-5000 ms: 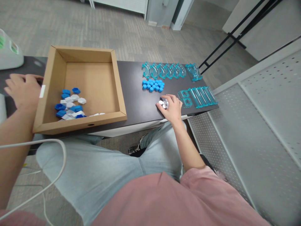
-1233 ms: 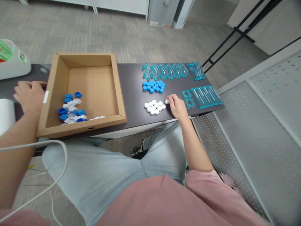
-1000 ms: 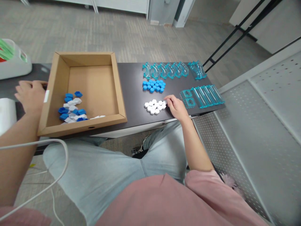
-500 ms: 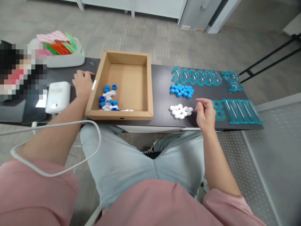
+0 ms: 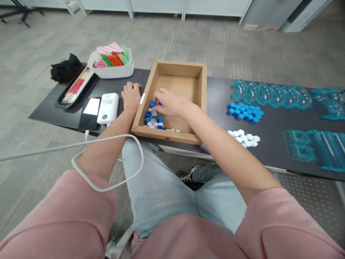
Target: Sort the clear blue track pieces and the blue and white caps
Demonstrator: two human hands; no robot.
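Note:
My right hand (image 5: 171,102) reaches into the cardboard box (image 5: 203,86), its thumb and fingers closed around a blue hexagonal piece (image 5: 160,103) near the box's left wall. Below the fingers lies a mixed heap of blue and white hexagonal pieces (image 5: 153,120). Outside that wall, my left hand (image 5: 131,96) rests on the table with its fingers stretched out, holding nothing. Right of the box sit a cluster of blue hexagonal pieces (image 5: 245,112) and a cluster of white ones (image 5: 244,138), the latter partly behind my right forearm.
Clear teal plastic parts (image 5: 271,94) stand in a row at the right, with flat teal parts (image 5: 300,145) nearer me. On the left are a white power bank (image 5: 107,108), a phone (image 5: 91,112), a black tray (image 5: 77,86) and a white basket (image 5: 115,71). A white cable (image 5: 107,138) crosses my left arm.
My right hand has moved left from beside the white pieces into the box. My left hand stays by the box's left side. The view has turned left.

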